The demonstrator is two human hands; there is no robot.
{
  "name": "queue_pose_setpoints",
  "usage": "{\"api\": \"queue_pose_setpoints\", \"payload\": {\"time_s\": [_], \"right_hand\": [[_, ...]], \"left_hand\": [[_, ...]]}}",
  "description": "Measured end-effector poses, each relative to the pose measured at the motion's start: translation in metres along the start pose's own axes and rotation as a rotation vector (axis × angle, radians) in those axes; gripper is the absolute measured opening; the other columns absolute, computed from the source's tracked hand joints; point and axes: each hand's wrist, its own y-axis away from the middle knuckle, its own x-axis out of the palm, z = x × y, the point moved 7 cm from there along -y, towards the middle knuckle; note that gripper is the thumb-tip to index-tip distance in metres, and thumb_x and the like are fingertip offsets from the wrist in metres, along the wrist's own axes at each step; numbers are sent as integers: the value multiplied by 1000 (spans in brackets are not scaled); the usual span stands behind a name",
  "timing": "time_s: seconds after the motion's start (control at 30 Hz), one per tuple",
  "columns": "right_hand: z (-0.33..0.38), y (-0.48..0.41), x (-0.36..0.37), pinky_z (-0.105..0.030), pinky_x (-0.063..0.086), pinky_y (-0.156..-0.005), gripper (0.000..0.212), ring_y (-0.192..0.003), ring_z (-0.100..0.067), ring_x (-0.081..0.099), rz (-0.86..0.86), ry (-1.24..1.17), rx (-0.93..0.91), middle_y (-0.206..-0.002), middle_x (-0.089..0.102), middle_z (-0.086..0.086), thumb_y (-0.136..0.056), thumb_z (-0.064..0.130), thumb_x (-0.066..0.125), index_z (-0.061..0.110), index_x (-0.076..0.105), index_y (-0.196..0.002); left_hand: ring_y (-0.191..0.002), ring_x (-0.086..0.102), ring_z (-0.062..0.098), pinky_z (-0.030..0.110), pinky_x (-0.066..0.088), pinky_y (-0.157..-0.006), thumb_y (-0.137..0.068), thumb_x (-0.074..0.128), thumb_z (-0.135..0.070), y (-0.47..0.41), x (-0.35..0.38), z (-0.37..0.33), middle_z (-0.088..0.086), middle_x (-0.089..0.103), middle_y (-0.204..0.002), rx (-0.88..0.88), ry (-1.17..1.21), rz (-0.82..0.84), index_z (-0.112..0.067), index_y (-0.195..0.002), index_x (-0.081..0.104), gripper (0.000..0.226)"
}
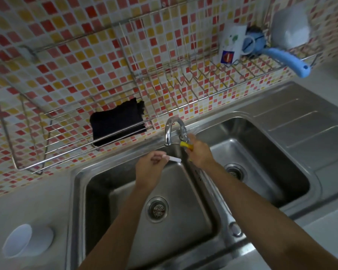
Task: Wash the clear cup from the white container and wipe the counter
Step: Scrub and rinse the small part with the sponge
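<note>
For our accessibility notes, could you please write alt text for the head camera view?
Over a double steel sink, the left hand pinches a small white object while the right hand holds something yellow by the faucet. A clear cup lies on the counter at left; a dark cloth hangs on the wall rack.

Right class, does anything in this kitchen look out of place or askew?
Only the white cup: it lies tipped on its side on the counter, left of the sink. Nothing looks spilled or damaged.
</note>
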Motion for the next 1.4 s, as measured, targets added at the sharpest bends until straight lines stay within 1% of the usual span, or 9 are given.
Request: {"api": "queue_pose_setpoints", "payload": {"time_s": [0.23,0.4,0.57,0.8,0.97,1.1,1.2,1.27,1.4], "right_hand": [[7,-2,16,-31,48,-85,43,-101,-29,63,66,-51,-85,-112,67,-10,-89,18,61,25,54,-131],[-27,16,-5,-25,50,-72,44,-72,-19,60,-87,-272,94,-85,66,-6,-88,9,56,24,58,-130],[-63,33,-4,-22,44,-86,39,-96,-20,63,-123,-329,239,-108,70,-6,-87,16,58,19,62,-126],[-66,46,-4,-34,53,-82,31,-84,-22,66,-92,-383,233,-91,71,-5,-85,13,57,23,70,-111],[-72,51,1,-29,49,-82,30,-90,-21,64,-49,-381,263,-98,69,-2,-87,16,56,24,67,-114],[-72,56,16,-41,51,-91,28,-98,-26,63,5,-596,391,-105,67,-4,-89,13,50,28,64,-108],[-62,59,41,-36,55,-66,30,-82,-29,64,124,-942,563,-94,67,-14,-85,5,45,19,66,-102],[-39,61,50,-26,49,-50,18,-68,-24,61,222,-1015,548,-81,64,-12,-89,4,52,14,64,-98],[-5,58,60,-27,48,-55,16,-76,-21,59,328,-970,400,-87,62,-11,-92,10,59,7,60,-108]], "left_hand": [[-81,64,1,10,49,-75,-83,71,-18,-9,19,-6,-5,71,-88,61,-53,19,-19,-98,74,16],[-80,65,1,12,50,-77,-82,71,-15,-11,13,-9,-3,71,-91,80,-82,-18,-17,-96,74,15],[-82,65,4,26,53,-83,-82,71,-21,-5,3,-4,-6,71,-91,126,-190,-49,-21,-96,74,14],[-84,67,3,33,55,-88,-82,71,-16,-3,10,-9,-2,72,-97,123,-72,-30,-22,-96,74,16],[-87,66,6,46,51,-89,-78,64,-42,1,10,-5,-13,69,-94,171,-187,-11,-38,-99,69,21],[-89,66,5,44,51,-91,-82,66,-33,-1,10,-6,-12,68,-96,175,-138,-32,-39,-99,69,18],[-90,63,8,45,50,-91,-86,63,-35,1,0,-2,-7,69,-101,197,-274,-24,-36,-102,69,17],[-87,60,8,37,50,-90,-89,63,-28,5,-15,8,0,70,-103,163,-360,-57,-26,-105,70,18],[-82,61,5,19,44,-80,-90,62,-22,19,-54,40,1,72,-98,44,-378,-97,-18,-101,72,15]]}}
